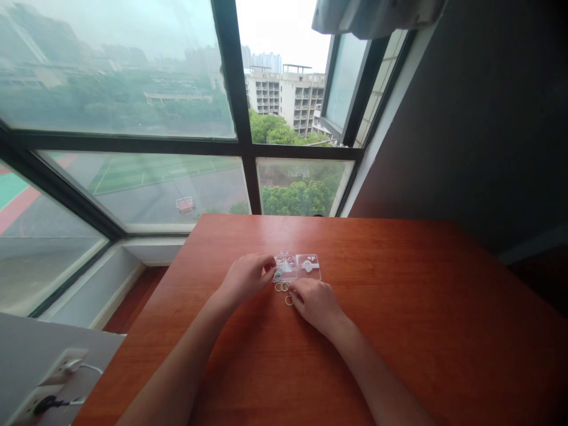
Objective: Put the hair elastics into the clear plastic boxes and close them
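A small clear plastic case [290, 276] lies opened flat on the table, its lid [307, 267] folded out to the right. Inside the left half are several small rings, among them a reddish one [290, 260] and pale grey ones [278, 274]. My left hand [251, 272] is at the case's left edge, thumb and fingers curled close together; what they hold, if anything, is hidden. In front of the case lie several pale yellowish rings [278, 287]. My right hand [317, 300] rests over them, fingers bent and fingertips down by a nearer ring [289, 300]; any ring under the fingertips cannot be made out.
The reddish-brown wooden table [421, 284] reaches to a large dark-framed window [246, 118]. A dark wall [479, 118] rises at the right. At the lower left, wall sockets [55, 378] hold plugs with white cables.
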